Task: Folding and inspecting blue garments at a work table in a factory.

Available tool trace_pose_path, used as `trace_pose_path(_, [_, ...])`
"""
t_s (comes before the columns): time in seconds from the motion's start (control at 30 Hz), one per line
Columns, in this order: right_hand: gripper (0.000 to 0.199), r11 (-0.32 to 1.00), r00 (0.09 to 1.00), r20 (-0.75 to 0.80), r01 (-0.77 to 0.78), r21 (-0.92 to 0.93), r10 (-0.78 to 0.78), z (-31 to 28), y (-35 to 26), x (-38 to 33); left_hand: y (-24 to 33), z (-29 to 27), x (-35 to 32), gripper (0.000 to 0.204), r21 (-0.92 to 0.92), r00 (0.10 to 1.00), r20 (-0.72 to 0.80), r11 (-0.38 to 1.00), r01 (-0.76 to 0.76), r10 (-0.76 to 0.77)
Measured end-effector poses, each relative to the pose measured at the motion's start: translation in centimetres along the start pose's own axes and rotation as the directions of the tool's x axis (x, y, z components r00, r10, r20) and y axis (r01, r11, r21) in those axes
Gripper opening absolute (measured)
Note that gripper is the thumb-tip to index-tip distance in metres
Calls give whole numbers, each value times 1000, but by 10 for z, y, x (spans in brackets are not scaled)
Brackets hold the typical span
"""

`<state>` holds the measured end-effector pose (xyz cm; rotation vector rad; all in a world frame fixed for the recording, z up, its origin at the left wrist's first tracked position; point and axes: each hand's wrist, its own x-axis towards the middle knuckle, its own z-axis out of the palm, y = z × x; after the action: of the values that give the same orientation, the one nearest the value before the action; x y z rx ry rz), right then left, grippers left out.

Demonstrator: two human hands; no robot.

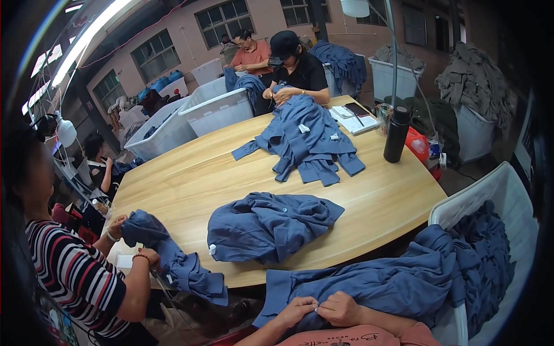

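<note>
My left hand (298, 312) and my right hand (341, 309) meet at the lower edge, fingers pinched together. A tiny pale bit shows between the fingertips, too small to name. Beneath both hands a blue garment (369, 285) lies stretched out, its flat hem to the left and its bunched cloth running right to a white bin (490, 190). That bin holds a heap of similar blue garments (487, 259). On the wooden table (381, 196) ahead of my hands sits another crumpled blue garment (271, 225) with a small white tag.
At left a person in a striped top (81, 265) handles a blue garment (167, 254). Across the table, a person in a black cap (285, 46) works over piled blue garments (309, 138). A black bottle (396, 135) and notebook (353, 118) stand at the far right.
</note>
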<state>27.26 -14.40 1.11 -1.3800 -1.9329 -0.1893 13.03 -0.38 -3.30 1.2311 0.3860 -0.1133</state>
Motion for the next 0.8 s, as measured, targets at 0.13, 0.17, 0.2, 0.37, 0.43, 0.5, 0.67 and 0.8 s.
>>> trace_pose_path(0.13, [10, 997, 997, -14, -73, 2, 73, 4, 1, -2, -6, 0, 2, 13, -103, 999, -35, 995, 17, -21])
trace_pose_path(0.17, [10, 997, 997, -13, -73, 1, 73, 4, 1, -1, -9, 1, 2, 13, -94, 997, -74, 995, -9, 2])
trace_pose_path(0.2, [10, 996, 996, 0, -93, -5, 93, 5, 2, -1, -11, 1, 2, 12, -86, 993, -113, 996, -34, 24])
trace_pose_path(0.37, [10, 989, 989, 48, -139, -47, 141, 5, 3, -1, -23, 14, 1, 10, 21, 941, -274, 979, -201, 199])
trace_pose_path(0.43, [11, 991, 989, 72, -126, -35, 129, 5, 4, -2, -24, 14, 0, 9, 32, 931, -290, 975, -221, 220])
trace_pose_path(0.5, [11, 993, 991, 63, -115, -25, 116, 7, 5, -3, -25, 14, 1, 9, -46, 940, -290, 978, -203, 181])
trace_pose_path(0.67, [12, 992, 991, 58, -121, -21, 122, 8, 3, -6, -23, 9, 0, 8, -32, 961, -231, 985, -167, 155])
trace_pose_path(0.8, [7, 969, 966, 76, -248, 11, 247, 15, 7, -8, -34, 8, 0, 10, 65, 946, -234, 975, -214, 224])
